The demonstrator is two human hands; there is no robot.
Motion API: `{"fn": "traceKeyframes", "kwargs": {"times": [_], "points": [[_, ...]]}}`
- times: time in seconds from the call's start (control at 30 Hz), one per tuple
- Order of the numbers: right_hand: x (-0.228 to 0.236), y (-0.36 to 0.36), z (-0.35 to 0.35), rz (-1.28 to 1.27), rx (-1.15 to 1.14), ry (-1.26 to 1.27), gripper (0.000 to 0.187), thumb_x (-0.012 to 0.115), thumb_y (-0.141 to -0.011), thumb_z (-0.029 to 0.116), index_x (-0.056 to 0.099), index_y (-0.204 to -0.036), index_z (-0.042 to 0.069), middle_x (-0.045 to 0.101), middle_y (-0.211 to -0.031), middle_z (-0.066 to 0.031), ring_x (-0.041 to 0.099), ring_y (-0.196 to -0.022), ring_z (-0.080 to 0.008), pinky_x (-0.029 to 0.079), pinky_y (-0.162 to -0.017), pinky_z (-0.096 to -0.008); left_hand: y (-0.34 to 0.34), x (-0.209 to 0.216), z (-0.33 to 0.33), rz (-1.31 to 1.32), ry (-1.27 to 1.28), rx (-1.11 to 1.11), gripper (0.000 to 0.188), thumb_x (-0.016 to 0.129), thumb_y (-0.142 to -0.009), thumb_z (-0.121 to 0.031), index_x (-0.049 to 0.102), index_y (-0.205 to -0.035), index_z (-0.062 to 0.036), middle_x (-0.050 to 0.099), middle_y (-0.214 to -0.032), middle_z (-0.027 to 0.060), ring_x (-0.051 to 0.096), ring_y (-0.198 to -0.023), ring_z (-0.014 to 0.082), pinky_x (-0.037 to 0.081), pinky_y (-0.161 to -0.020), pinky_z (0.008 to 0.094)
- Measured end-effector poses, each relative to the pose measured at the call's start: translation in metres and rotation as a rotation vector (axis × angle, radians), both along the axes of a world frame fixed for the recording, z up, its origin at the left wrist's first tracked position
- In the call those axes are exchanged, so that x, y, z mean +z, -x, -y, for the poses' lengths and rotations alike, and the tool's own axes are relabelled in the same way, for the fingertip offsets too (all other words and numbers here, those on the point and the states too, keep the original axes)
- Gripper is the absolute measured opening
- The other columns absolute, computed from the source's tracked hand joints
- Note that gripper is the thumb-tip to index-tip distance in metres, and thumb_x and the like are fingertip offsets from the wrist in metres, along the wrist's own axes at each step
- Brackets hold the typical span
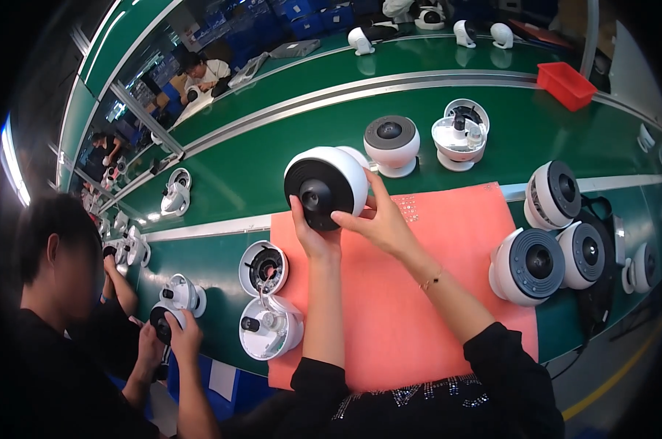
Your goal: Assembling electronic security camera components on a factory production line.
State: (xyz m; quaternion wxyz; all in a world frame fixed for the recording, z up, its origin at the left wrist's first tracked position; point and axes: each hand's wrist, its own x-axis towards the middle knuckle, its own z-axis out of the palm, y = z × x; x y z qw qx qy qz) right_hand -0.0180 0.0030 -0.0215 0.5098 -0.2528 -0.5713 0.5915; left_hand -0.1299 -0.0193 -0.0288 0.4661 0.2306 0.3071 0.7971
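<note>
One round camera (327, 179) between both grips (318, 238) (382, 224)

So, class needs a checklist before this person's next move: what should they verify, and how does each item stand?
1. Left hand supporting the white round device with a black face from below: ok.
2. Right hand on its right side: ok.
3. Salmon-pink rectangular mat beneath the hands: ok.
4. Two-part white plastic housing at the mat's left edge, closed: not ok; inner parts show.
5. Device's far side, undamaged: cannot tell; hidden.

Left hand (319, 240) cupped, right hand (381, 221) curled inward
</note>
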Motion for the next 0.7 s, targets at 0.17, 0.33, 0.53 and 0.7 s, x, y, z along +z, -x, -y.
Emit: {"fn": "traceKeyframes", "kwargs": {"times": [0.17, 0.33, 0.53, 0.7], "points": [[-0.023, -0.043, -0.073, -0.295, -0.413, 0.33, 0.024, 0.06, -0.082, 0.021, 0.051, -0.096, 0.003, 0.061, -0.082, -0.0067, 0.061, -0.07, -0.0132, 0.048, -0.055, -0.0228, 0.039, 0.005, -0.041, 0.149, 0.255, -0.136, 0.065, 0.046, -0.079, -0.059, 0.041, -0.126, -0.0139, 0.037, -0.13, 0.013, 0.04, -0.117, 0.0324, 0.039, -0.093, 0.0485], [-0.053, -0.091, -0.136, -0.685, -0.816, 0.648, 0.08, 0.072, -0.071, 0.031, 0.019, -0.126, 0.009, 0.034, -0.124, -0.0167, 0.046, -0.106, -0.0288, 0.044, -0.082, -0.0478, 0.066, -0.004, -0.097, 0.182, 0.434, -0.116, 0.066, 0.054, -0.077, -0.053, 0.038, -0.127, -0.0129, 0.033, -0.133, 0.0132, 0.037, -0.12, 0.0336, 0.034, -0.097, 0.0508], [-0.078, -0.119, -0.169, -0.764, -0.712, 0.489, 0.07, 0.064, -0.078, 0.013, 0.02, -0.133, 0.009, 0.036, -0.125, -0.0154, 0.045, -0.111, -0.031, 0.042, -0.091, -0.0385, 0.078, -0.029, -0.135, 0.058, 0.485, -0.178, 0.072, 0.065, -0.073, -0.044, 0.031, -0.13, -0.015, 0.031, -0.129, 0.0177, 0.033, -0.122, 0.0344, 0.031, -0.098, 0.0533], [-0.045, -0.104, -0.148, -0.716, -0.825, 0.351, 0.069, 0.062, -0.08, 0.013, 0.021, -0.136, 0.007, 0.043, -0.12, -0.015, 0.055, -0.1, -0.0248, 0.046, -0.087, -0.0338, 0.079, -0.038, -0.134, 0.047, 0.517, -0.166, 0.079, 0.068, -0.071, -0.045, 0.026, -0.131, -0.0158, 0.027, -0.13, 0.0164, 0.032, -0.123, 0.0336, 0.034, -0.096, 0.0485]]}}
